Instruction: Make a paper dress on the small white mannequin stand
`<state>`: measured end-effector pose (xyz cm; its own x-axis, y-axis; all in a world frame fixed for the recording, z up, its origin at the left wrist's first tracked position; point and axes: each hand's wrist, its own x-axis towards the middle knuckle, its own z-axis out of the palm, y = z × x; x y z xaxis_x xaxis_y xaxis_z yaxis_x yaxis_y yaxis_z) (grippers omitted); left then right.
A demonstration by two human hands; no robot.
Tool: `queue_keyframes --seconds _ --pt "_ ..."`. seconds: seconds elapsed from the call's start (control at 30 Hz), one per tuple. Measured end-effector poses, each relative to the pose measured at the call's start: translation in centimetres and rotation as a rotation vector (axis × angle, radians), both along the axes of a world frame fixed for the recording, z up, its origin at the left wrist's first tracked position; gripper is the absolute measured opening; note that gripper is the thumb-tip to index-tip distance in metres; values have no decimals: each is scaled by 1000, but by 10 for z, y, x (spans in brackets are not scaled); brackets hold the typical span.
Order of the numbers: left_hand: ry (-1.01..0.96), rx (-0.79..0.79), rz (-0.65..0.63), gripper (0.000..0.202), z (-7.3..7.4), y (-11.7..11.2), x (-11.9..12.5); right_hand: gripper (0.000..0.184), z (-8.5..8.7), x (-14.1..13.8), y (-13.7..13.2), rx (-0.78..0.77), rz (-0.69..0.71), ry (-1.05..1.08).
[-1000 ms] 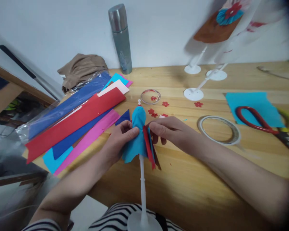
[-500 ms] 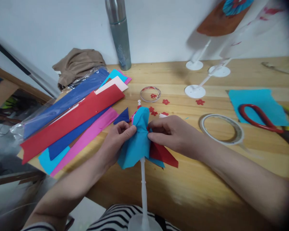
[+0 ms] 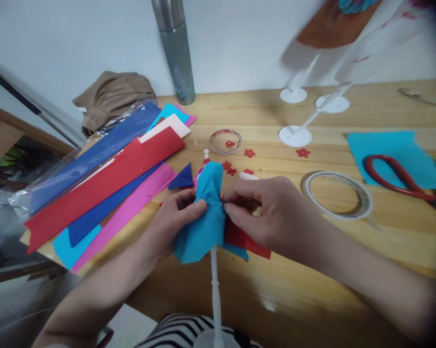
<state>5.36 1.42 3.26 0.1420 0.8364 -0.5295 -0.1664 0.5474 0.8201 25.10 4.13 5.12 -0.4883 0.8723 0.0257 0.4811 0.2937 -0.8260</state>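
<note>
At the near edge, over the striped clothing, a white stand rises from its round base. Above its pole sits the blue paper, narrowed at the waist, flaring below and rounded at the top.

The left hand grips the paper from the left, its thumb lying across the front at the waist and its fingers hidden behind. The right hand pinches the right edge at the same height, thumb and forefinger brought together on the gathered fold. The waist thus lies between the two grips, the flare below them and the rounded top beyond. Red paper spreads out under the right hand; whether those fingertips catch it too, I cannot tell.

Farther off, a dark blue piece lies just left of the rounded top. A tape roll lies to the right, and red-handled scissors overlap a blue sheet. Long paper strips fan out at left. Red flowers dot the table beyond the hands, near a clear ring. Farthest, a bottle stands by the wall.
</note>
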Motion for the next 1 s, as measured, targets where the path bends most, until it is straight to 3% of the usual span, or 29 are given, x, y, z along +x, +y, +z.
queue_keyframes --seconds 0.27,0.63,1.0 --pt "51 29 -53 66 3 -2 1 22 -7 -3 -4 88 -33 -3" --pt "-4 -15 -44 65 5 -1 1 21 -5 1 7 -106 12 56" --pt "7 -9 -52 67 6 -2 1 18 -5 0 5 88 -36 -2"
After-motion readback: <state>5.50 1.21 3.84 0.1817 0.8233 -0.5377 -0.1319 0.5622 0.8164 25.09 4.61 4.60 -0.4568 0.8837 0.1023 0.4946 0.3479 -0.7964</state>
